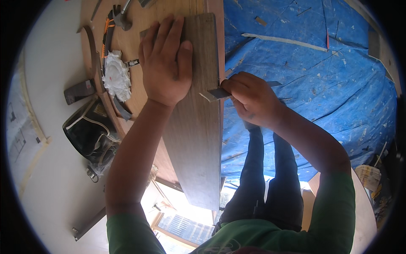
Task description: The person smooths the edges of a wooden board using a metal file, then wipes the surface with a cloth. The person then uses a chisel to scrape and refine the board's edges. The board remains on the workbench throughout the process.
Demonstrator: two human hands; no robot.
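A long brown wooden board lies along the bench's right edge. My left hand presses flat on its far part, fingers stretched out and thumb apart. At the board's right edge my right hand is closed round a thin dark-grey flat strip. The strip's pale, wood-like left end lies over the board, and its other end sticks out to the right past my knuckles. I cannot tell whether the strip is a file or abrasive sheet on a stick.
On the wooden bench left of the board are a claw hammer and crumpled white material. A dark block and a black pouch sit further left. A paint-flecked blue tarp covers the floor at right.
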